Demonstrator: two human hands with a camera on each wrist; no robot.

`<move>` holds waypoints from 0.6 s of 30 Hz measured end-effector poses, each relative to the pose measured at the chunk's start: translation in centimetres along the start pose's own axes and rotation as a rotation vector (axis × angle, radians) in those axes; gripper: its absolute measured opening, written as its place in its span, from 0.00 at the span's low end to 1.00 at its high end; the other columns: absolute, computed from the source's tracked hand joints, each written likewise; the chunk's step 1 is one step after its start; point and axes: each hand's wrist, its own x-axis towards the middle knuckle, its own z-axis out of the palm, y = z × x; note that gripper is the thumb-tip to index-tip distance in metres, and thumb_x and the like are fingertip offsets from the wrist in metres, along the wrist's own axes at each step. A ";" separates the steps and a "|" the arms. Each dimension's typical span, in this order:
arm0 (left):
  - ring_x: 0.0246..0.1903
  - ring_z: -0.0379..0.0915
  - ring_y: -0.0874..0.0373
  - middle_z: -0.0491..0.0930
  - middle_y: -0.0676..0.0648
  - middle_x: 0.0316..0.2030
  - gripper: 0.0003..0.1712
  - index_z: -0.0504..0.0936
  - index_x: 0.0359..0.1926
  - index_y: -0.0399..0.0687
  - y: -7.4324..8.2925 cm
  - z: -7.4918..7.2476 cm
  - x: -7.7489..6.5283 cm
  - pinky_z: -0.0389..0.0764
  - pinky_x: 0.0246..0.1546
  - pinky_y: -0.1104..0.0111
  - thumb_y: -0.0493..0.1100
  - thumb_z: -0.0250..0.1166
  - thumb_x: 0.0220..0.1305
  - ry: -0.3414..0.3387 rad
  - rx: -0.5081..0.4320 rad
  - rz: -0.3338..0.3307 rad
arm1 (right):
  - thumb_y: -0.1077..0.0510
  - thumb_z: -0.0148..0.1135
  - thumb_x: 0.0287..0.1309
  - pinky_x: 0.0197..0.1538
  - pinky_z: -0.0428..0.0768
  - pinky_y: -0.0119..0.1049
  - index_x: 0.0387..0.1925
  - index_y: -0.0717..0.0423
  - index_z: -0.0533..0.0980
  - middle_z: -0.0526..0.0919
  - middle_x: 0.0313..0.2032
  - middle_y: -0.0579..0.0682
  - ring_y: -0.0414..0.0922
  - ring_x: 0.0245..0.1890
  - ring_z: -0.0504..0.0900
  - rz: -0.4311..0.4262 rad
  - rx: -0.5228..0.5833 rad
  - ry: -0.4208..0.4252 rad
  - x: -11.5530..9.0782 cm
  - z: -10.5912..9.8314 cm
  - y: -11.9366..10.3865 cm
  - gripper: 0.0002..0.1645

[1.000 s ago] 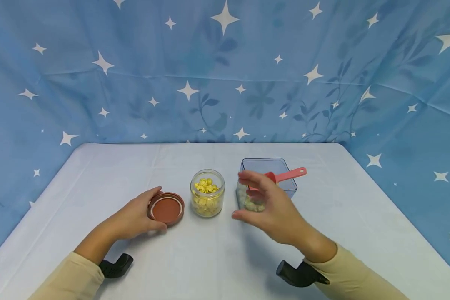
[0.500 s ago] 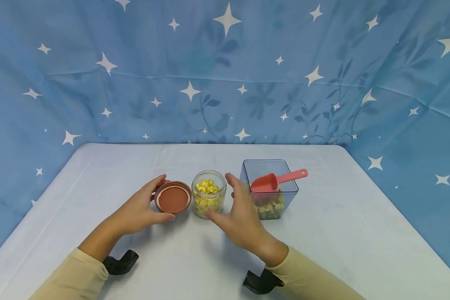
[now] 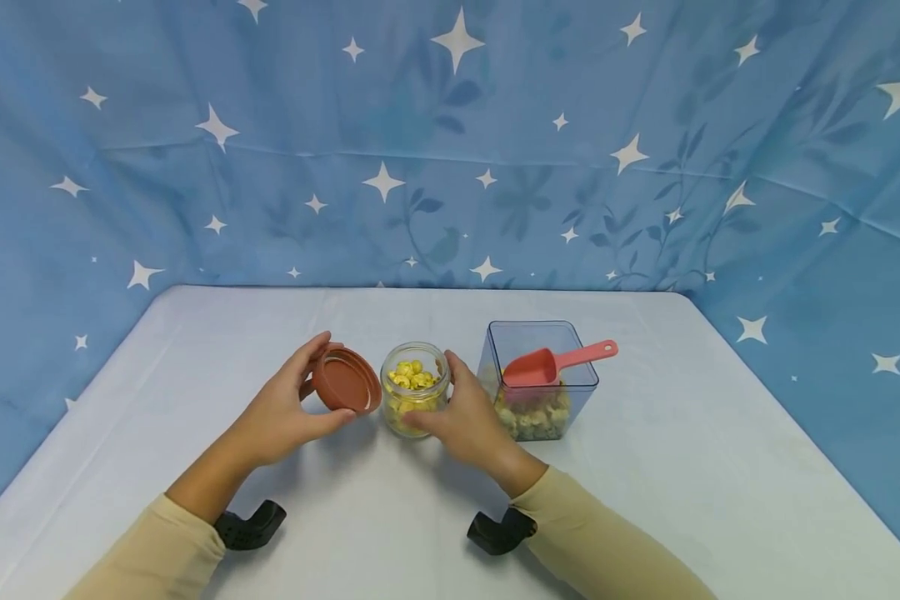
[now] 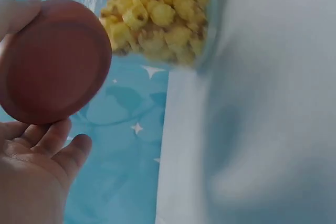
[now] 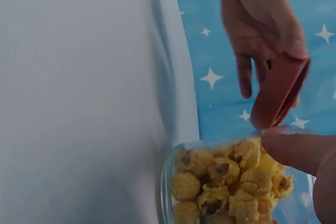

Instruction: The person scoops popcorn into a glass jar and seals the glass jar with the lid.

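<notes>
A reddish-brown jar lid (image 3: 347, 382) is pinched between the thumb and fingers of my left hand (image 3: 283, 417). It tilts with its hollow inner side facing the head camera; its smooth outer face (image 4: 55, 61) fills much of the left wrist view. Just right of the lid stands a clear glass jar (image 3: 399, 410), mouth open, partly filled with yellow popcorn (image 3: 412, 375). My right hand (image 3: 467, 417) grips the jar from its right side, thumb across the front and fingers behind. In the right wrist view the thumb (image 5: 302, 150) lies over the glass near the popcorn (image 5: 241, 182).
Right of the jar stands a bluish see-through square container (image 3: 581, 400) with popcorn in its lower part. A pink scoop (image 3: 532, 367) rests in it, handle sticking out over the right rim. A white cloth covers the table (image 3: 682, 467); a blue starry curtain (image 3: 285, 142) hangs behind.
My left hand has raised the lid, tilted it up and brought it right toward the jar. My right hand has moved left from in front of the square container and taken hold of the jar.
</notes>
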 end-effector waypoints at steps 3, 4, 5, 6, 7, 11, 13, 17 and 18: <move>0.69 0.58 0.46 0.62 0.40 0.70 0.58 0.47 0.78 0.37 0.5 0.2 0.4 0.65 0.67 0.51 0.41 0.76 0.57 0.012 -0.003 0.017 | 0.56 0.80 0.47 0.68 0.64 0.57 0.74 0.69 0.53 0.66 0.69 0.63 0.56 0.69 0.65 -0.025 -0.026 -0.017 0.1 0.4 0.0 0.61; 0.70 0.57 0.46 0.62 0.39 0.70 0.58 0.47 0.78 0.37 0.7 0.3 0.6 0.65 0.67 0.51 0.41 0.76 0.57 0.011 -0.006 0.023 | 0.55 0.80 0.47 0.68 0.63 0.57 0.74 0.69 0.54 0.67 0.68 0.63 0.56 0.68 0.65 -0.027 -0.029 -0.027 0.1 0.5 0.0 0.61; 0.70 0.57 0.45 0.62 0.39 0.70 0.58 0.47 0.78 0.36 0.9 0.4 0.8 0.65 0.67 0.51 0.41 0.76 0.58 0.009 -0.006 0.029 | 0.54 0.80 0.47 0.68 0.63 0.58 0.74 0.69 0.54 0.67 0.68 0.62 0.55 0.68 0.66 -0.032 -0.027 -0.038 0.0 0.7 0.0 0.62; 0.70 0.57 0.45 0.62 0.39 0.69 0.58 0.47 0.78 0.36 1.0 0.5 1.0 0.65 0.66 0.51 0.41 0.76 0.58 0.006 -0.002 0.035 | 0.54 0.80 0.47 0.68 0.64 0.57 0.75 0.68 0.53 0.67 0.68 0.62 0.55 0.68 0.66 -0.032 -0.020 -0.053 0.0 0.9 -0.1 0.62; 0.70 0.57 0.45 0.63 0.40 0.69 0.58 0.47 0.78 0.36 1.2 0.6 1.3 0.66 0.66 0.50 0.41 0.76 0.58 0.004 0.003 0.039 | 0.53 0.80 0.47 0.68 0.65 0.57 0.75 0.68 0.53 0.67 0.68 0.62 0.55 0.67 0.67 -0.034 -0.014 -0.067 0.0 1.0 -0.1 0.62; 0.69 0.60 0.45 0.65 0.41 0.68 0.56 0.51 0.77 0.36 1.7 1.2 2.1 0.69 0.64 0.50 0.43 0.76 0.57 0.003 0.033 0.051 | 0.53 0.79 0.48 0.66 0.68 0.56 0.75 0.67 0.53 0.68 0.68 0.62 0.55 0.66 0.68 -0.050 -0.009 -0.108 -0.1 1.6 -0.2 0.61; 0.66 0.63 0.44 0.67 0.42 0.68 0.55 0.53 0.77 0.37 2.1 1.5 2.4 0.73 0.61 0.50 0.44 0.76 0.57 0.003 0.046 0.046 | 0.53 0.78 0.48 0.65 0.69 0.56 0.75 0.67 0.53 0.68 0.67 0.62 0.55 0.66 0.69 -0.068 -0.018 -0.118 -0.1 1.8 -0.2 0.60; 0.61 0.70 0.45 0.68 0.44 0.68 0.56 0.55 0.76 0.38 2.6 1.9 2.9 0.78 0.56 0.51 0.46 0.78 0.54 -0.008 0.074 0.028 | 0.52 0.78 0.48 0.64 0.71 0.54 0.74 0.66 0.55 0.69 0.66 0.59 0.53 0.65 0.69 -0.097 -0.024 -0.124 0.0 2.2 -0.2 0.59; 0.61 0.71 0.46 0.68 0.44 0.67 0.56 0.56 0.76 0.38 2.7 2.0 2.9 0.78 0.56 0.51 0.46 0.78 0.53 -0.008 0.083 0.024 | 0.52 0.78 0.48 0.63 0.71 0.53 0.74 0.65 0.56 0.70 0.66 0.58 0.53 0.65 0.70 -0.105 -0.019 -0.126 0.0 2.3 -0.2 0.58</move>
